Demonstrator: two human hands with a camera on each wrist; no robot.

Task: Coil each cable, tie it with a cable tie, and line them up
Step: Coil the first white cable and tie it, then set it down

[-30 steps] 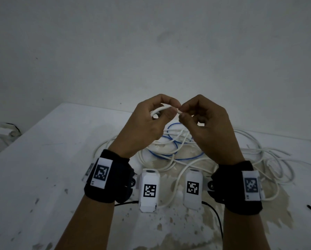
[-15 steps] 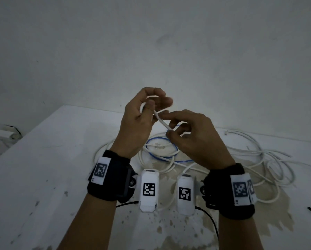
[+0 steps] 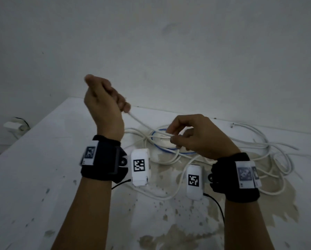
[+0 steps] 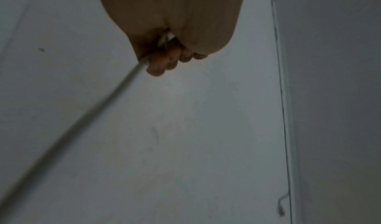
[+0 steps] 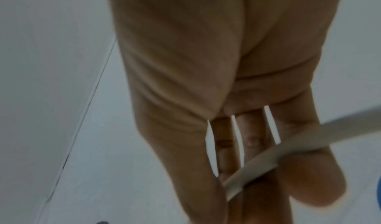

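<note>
White cable (image 3: 142,123) drawn taut above the counter (image 3: 42,159): the left hand (image 3: 104,103), raised, closes in a fist round its end; the right hand (image 3: 196,136), lower and just above the loose tangle (image 3: 259,150), pinches it. For even loops, feed equal lengths and keep slight tension.

2 hands (image 3: 104,103); white cables (image 3: 259,141) tangled, count unclear; 1 blue cable (image 3: 169,150).
</note>
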